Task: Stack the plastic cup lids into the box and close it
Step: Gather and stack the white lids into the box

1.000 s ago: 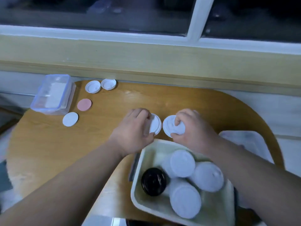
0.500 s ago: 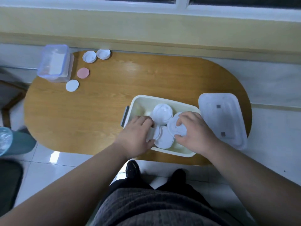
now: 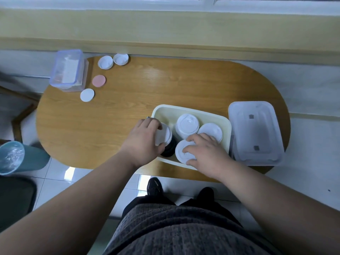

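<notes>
Since both hands have come over the box (image 3: 191, 111), the left hand (image 3: 145, 142) grips a white lid (image 3: 162, 134) at 9 o'clock, the right hand (image 3: 206, 153) a second lid (image 3: 181, 150) at 6, so stacking advances.

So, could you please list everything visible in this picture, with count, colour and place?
table: one, brown wood, oval
box: one, cream, open, near the table's front edge
white lid stacks: three, white, inside the box
black lids: one stack, black, at the box's left end
box cover: one, translucent, on the table right of the box
clear container: one, bluish rim, table's far left
small caps: two, white, beside the container
discs: two, one white and one pink, near the container
bin: one, teal, on the floor at the left
shoes: two, black, on the floor
left grip: holds one white lid above the black lids
right grip: holds the top of the nearest white stack
</notes>
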